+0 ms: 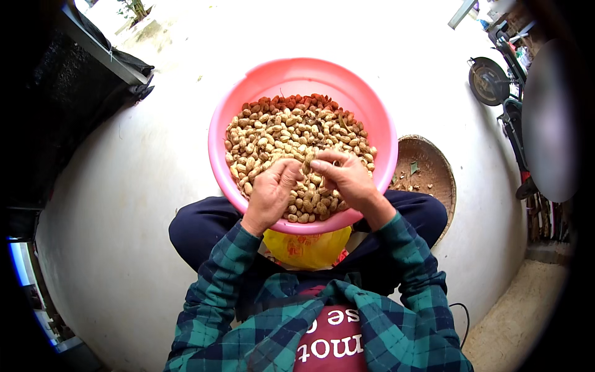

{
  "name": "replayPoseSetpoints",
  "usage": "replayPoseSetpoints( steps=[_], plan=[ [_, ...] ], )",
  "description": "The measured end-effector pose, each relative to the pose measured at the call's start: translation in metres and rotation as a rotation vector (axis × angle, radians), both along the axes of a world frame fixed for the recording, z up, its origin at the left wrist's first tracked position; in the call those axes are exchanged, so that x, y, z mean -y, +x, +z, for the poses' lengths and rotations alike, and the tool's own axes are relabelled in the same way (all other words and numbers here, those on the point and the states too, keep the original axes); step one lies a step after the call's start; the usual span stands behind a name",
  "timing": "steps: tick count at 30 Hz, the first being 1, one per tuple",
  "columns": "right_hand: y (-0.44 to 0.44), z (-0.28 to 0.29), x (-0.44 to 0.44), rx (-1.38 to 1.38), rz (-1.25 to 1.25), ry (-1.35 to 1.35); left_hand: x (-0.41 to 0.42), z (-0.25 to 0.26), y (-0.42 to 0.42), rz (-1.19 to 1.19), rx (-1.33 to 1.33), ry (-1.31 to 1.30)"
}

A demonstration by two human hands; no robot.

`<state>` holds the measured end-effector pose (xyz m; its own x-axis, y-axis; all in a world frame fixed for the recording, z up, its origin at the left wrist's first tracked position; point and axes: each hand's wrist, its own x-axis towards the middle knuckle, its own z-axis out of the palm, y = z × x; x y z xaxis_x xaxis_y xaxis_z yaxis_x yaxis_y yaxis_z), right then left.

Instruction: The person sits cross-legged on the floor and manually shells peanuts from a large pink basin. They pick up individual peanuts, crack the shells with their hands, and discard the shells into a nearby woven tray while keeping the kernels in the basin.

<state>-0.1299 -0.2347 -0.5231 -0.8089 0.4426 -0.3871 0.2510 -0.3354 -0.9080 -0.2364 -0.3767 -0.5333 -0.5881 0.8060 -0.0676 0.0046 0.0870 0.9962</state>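
A pink plastic basin (218,153) sits at my lap between my knees, filled with unshelled peanuts (279,125). Over its near half are both my hands. My right hand (348,176) pinches a peanut (308,163) between thumb and fingertips. Close beside it, my left hand (276,188) has its fingers curled in; whether something small is between them cannot be made out. Some dark bits and a dry leaf lie among the peanuts. Below the basin's near rim shows a yellow plastic bag (304,249) with red print.
A round woven tray (434,172) with a green leaf and shell bits lies on the pale floor, right of the basin and partly behind my knee. Farther right stands a wheeled vehicle (490,81). Dark sheeting on a frame (100,56) is at the upper left.
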Motion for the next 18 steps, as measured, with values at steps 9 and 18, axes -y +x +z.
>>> replayPoseSetpoints(
  steps=[9,18],
  plan=[
    [0.008,-0.003,0.016,-0.182,-0.009,-0.131,-0.006,-0.014,0.010,-0.150,0.127,0.078],
    [-0.009,-0.024,0.058,-0.318,-0.387,-0.294,-0.013,-0.006,0.022,0.089,-0.041,0.021]
  ],
)
